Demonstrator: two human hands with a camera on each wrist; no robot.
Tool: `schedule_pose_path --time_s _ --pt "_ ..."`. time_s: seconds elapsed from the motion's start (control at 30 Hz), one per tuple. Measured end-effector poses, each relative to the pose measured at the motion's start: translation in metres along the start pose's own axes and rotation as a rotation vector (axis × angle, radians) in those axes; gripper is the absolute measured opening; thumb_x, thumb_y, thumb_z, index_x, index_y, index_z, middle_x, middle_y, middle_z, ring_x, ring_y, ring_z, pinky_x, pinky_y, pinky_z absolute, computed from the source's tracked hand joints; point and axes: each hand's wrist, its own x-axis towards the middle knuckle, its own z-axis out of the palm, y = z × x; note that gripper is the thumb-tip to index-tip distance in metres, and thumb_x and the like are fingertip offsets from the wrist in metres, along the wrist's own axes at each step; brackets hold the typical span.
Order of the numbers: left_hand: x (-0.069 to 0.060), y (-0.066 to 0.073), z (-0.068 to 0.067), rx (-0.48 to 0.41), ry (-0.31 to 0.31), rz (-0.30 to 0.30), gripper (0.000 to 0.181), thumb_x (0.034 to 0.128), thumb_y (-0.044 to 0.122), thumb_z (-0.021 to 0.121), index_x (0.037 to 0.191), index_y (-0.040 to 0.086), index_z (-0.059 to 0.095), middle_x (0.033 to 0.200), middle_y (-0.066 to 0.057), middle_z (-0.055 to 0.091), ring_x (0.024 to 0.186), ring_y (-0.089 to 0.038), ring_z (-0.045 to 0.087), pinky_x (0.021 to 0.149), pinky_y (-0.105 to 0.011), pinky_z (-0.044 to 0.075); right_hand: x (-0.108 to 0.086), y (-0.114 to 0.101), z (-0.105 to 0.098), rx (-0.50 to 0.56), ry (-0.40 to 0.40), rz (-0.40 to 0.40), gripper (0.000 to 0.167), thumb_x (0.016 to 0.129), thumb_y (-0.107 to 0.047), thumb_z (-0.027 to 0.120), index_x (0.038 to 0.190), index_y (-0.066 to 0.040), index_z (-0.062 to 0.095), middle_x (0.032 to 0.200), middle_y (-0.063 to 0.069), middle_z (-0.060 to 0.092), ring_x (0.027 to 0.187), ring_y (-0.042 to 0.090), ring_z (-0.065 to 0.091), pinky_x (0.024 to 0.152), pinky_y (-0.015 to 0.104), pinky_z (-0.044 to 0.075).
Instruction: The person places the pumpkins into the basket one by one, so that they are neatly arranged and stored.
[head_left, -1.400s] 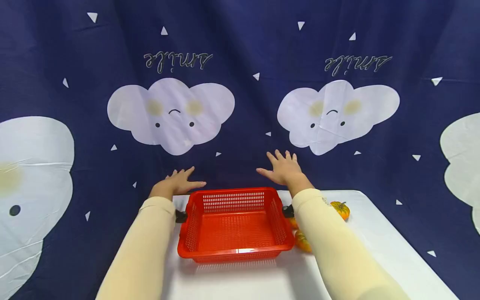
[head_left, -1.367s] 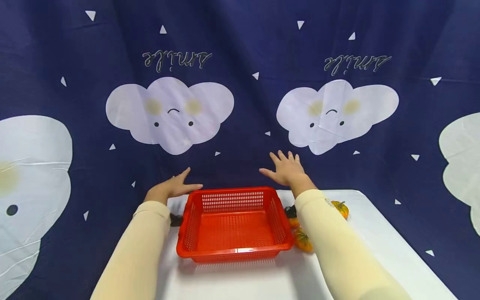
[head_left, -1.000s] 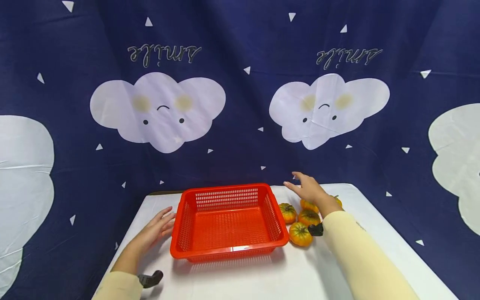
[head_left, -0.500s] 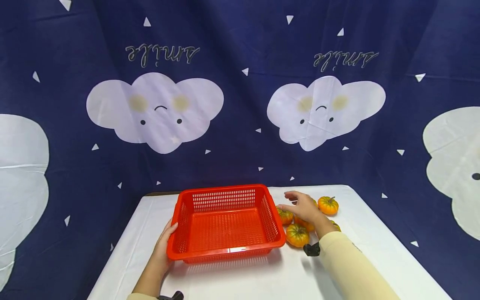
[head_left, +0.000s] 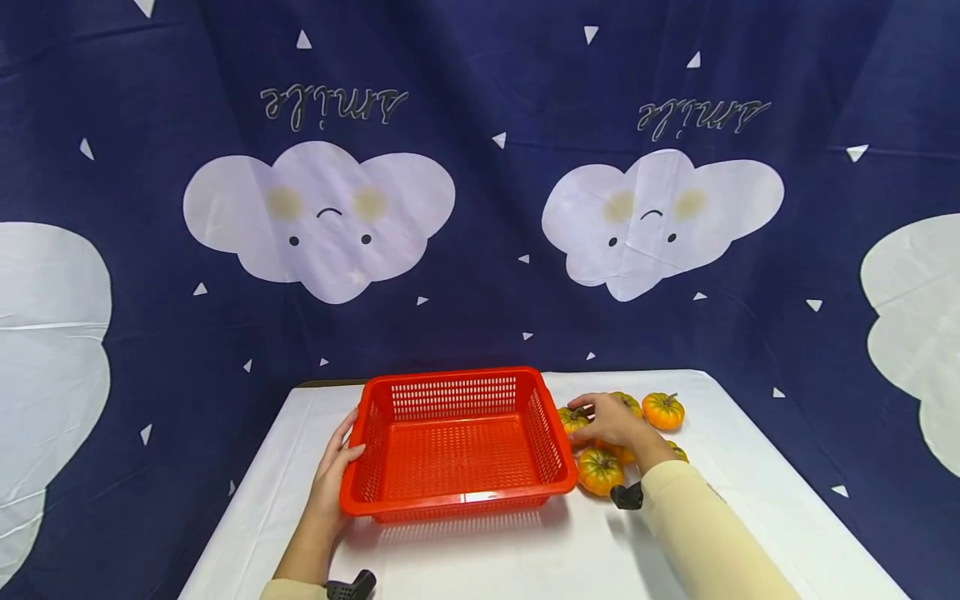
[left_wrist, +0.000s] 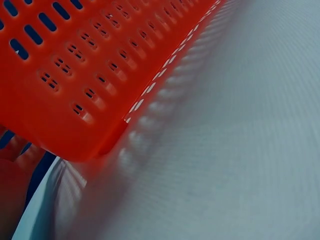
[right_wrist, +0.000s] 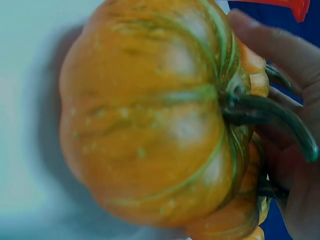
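A red plastic basket (head_left: 457,503) with nothing in it stands on a white table. My left hand (head_left: 328,487) holds its left rim, thumb over the edge; in the left wrist view part of that hand (left_wrist: 15,182) shows beside the red wall (left_wrist: 65,115). Right of the basket my right hand (head_left: 617,423) reaches over a group of small orange pumpkins, fingers bent around the one nearest the basket (head_left: 570,421). In the right wrist view a large near pumpkin (right_wrist: 150,115) with a green stem hides part of the hand (right_wrist: 295,65), so finger contact is partly hidden.
Another pumpkin (head_left: 663,411) lies at the back right, and one (head_left: 600,472) sits in front of the right hand. A dark blue curtain (head_left: 480,325) with clouds hangs behind the white table (head_left: 465,567).
Both hands have come down from above the table's back edge. My left hand has taken hold of the basket's left rim; my right hand has lowered to the pumpkins.
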Motion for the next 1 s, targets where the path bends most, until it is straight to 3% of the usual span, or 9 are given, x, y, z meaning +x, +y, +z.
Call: schedule_pose_path --time_s 0.17,0.53,0.77,1.0 --pt "0.0 -0.001 -0.001 -0.003 -0.003 -0.013 0.066 0.1047 0.008 0.044 0.166 0.03 0.033 0.163 -0.008 0.036 0.146 -0.046 0.035 0.108 -0.058 0.044 0.006 0.007 0.004 -0.038 0.03 0.047 0.058 0.076 -0.022 0.095 0.128 -0.007 0.072 0.119 0.007 0.071 0.112 0.032 0.065 0.098 0.051 0.055" --pt "-0.003 0.002 -0.002 0.007 0.008 -0.024 0.066 0.1056 0.01 0.043 0.166 0.033 0.032 0.163 -0.006 0.036 0.145 -0.045 0.038 0.108 -0.058 0.045 0.012 -0.002 0.004 -0.065 0.072 -0.004 0.06 0.078 -0.022 0.093 0.131 -0.005 0.072 0.122 0.012 0.071 0.116 0.036 0.064 0.102 0.055 0.051" --pt "-0.001 0.001 -0.001 0.006 0.01 -0.028 0.066 0.1052 0.011 0.045 0.166 0.033 0.032 0.164 -0.005 0.035 0.145 -0.043 0.039 0.107 -0.056 0.046 0.014 -0.004 -0.003 -0.013 0.17 -0.03 0.07 0.075 -0.019 0.091 0.138 -0.001 0.067 0.129 0.016 0.068 0.117 0.038 0.061 0.102 0.053 0.05" --pt "0.0 0.0 -0.001 0.015 -0.014 -0.011 0.066 0.1048 0.01 0.045 0.166 0.031 0.032 0.165 -0.007 0.035 0.145 -0.045 0.039 0.107 -0.058 0.045 0.012 -0.001 -0.011 0.056 0.249 -0.012 0.068 0.076 -0.016 0.09 0.138 -0.002 0.067 0.132 0.02 0.066 0.115 0.038 0.062 0.099 0.049 0.052"
